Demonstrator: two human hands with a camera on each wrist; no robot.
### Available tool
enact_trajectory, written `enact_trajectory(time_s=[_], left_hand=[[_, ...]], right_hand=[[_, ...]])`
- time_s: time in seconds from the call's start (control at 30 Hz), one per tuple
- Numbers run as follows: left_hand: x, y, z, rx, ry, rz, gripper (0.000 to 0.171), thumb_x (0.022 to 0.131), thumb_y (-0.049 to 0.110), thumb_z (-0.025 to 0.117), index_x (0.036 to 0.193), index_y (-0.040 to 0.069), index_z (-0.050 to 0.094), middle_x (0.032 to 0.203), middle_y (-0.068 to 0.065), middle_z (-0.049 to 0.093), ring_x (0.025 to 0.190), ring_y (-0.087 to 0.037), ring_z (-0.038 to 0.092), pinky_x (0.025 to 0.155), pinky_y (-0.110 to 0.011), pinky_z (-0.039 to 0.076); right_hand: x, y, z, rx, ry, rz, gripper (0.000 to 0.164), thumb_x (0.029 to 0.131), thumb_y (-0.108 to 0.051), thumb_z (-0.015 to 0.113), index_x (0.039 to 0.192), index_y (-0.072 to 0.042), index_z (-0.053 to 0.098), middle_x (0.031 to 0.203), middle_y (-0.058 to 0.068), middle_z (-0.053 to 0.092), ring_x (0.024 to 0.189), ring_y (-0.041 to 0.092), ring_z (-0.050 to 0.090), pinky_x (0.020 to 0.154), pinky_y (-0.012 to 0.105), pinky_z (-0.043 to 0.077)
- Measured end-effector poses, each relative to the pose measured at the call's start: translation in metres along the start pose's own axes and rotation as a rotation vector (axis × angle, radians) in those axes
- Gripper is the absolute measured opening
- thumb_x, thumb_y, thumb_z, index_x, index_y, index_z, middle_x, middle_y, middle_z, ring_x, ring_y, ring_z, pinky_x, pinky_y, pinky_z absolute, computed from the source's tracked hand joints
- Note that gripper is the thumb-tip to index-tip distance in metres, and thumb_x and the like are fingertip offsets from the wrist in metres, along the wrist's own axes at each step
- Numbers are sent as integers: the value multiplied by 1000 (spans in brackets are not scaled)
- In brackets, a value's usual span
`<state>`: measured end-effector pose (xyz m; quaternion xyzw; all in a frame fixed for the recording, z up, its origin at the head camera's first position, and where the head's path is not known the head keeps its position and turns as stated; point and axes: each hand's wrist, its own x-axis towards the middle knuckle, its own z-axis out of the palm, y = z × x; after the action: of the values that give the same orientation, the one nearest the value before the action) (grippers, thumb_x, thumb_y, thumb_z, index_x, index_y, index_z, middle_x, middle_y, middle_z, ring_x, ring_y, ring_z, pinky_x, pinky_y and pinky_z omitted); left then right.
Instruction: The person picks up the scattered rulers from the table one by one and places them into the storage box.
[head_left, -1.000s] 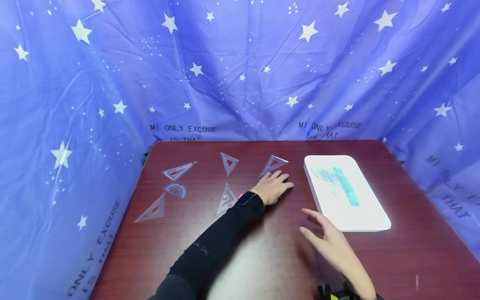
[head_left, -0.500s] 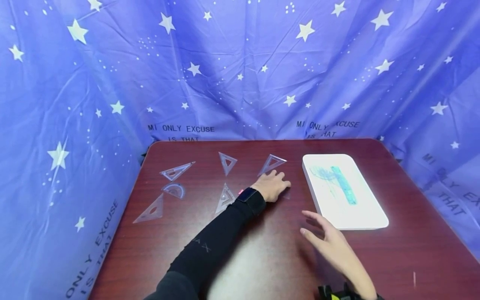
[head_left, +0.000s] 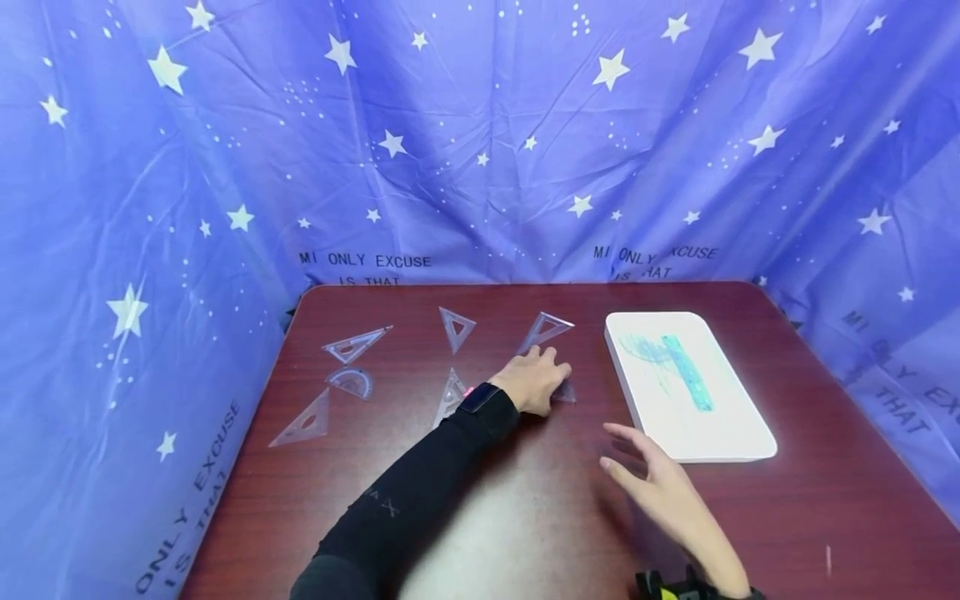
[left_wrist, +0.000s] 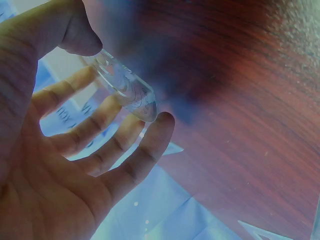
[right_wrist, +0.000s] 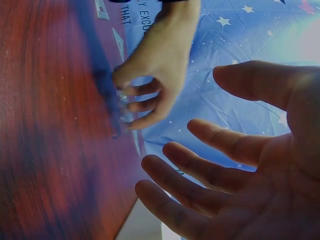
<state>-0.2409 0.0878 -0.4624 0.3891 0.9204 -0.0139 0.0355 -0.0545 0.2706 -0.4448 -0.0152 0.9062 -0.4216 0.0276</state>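
My left hand [head_left: 532, 383] reaches over the middle of the table and pinches a clear protractor [left_wrist: 131, 92]. Its thumb lies on the near edge and the fingertips on the other side, as the left wrist view shows. Curved lines run across the plastic; in the head view most of it is covered by the hand, with one corner peeking out. A clear set square [head_left: 546, 332] lies just beyond the fingers. My right hand [head_left: 663, 483] hovers near the table, fingers spread and holding nothing, beside the near left corner of a white box-like board [head_left: 731, 425].
Left of the left hand lie several clear set squares, one [head_left: 450, 398] partly behind the wrist and another [head_left: 306, 421] at far left, plus a blue-tinted protractor [head_left: 351, 382]. A turquoise ruler [head_left: 686, 372] lies on the board. A starry blue curtain [head_left: 480, 150] surrounds the table [head_left: 525, 508].
My left hand's spread fingers have curled and now grip the clear protractor; the hand has shifted slightly left. My right hand has stayed nearly still.
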Motion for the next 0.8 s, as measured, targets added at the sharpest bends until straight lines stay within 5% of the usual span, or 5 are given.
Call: enact_trajectory(time_s=[0.17,0.37,0.6,0.8], left_hand=[[-15,-2,-10,-96,53,-34,58,85,32,85,136,21,60,133,-8,58,117,-27,60,89,-38,61],[-38,13,-22,-127,144,-52,60,85,35,83,137,19,59,129,-8,58,115,-26,60,80,-36,63],[-59,41,-27,-103,291,-52,58,87,47,81,133,18,60,119,-7,59,101,-22,59,67,-31,60],[-73,61,-35,-103,403,-62,52,89,46,79,129,15,64,114,-8,60,94,-21,56,60,-26,57]], right_hand=[[4,0,8,40,3,9,55,105,-19,69,153,1,52,154,31,56,138,48,59,111,61,51],[13,-1,22,152,42,17,53,106,-9,67,153,7,49,149,32,59,132,42,67,102,31,59],[21,-5,36,306,126,18,47,113,-12,55,155,8,44,149,33,59,112,-8,64,93,21,60],[27,-10,41,494,172,38,44,116,-11,44,152,14,37,148,40,55,106,-14,62,91,14,57]])
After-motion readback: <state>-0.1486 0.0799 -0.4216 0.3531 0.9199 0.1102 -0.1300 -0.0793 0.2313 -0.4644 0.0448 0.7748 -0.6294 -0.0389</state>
